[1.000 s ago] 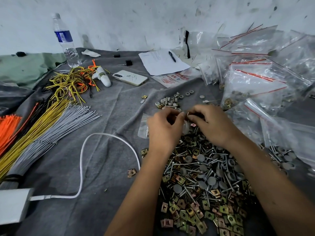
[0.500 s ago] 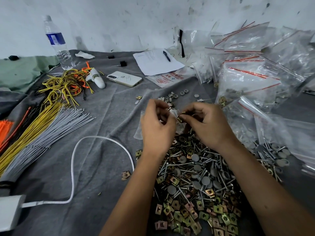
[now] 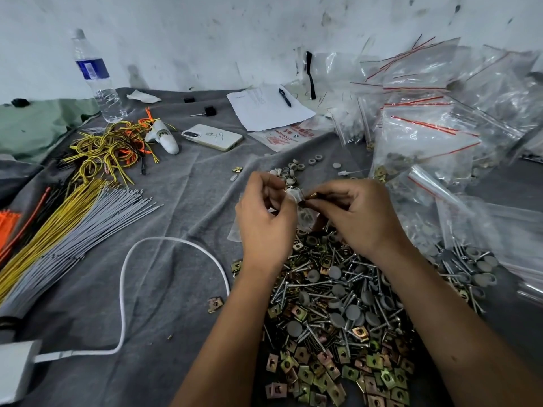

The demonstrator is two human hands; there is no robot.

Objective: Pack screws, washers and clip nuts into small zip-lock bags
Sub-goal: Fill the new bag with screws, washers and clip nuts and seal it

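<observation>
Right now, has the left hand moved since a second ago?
Yes. The left hand, pinching the small bag, has shifted slightly left and farther out, its fingertips now level with the loose washers.

both hands raised, fingers pinched: left hand (image 3: 264,218), right hand (image 3: 357,214)

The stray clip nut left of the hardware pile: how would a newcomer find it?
Start at the white cable looping across the grey cloth. Just right of the loop lies one clip nut, alone on bare cloth left of the left forearm, apart from the hardware pile.
</observation>
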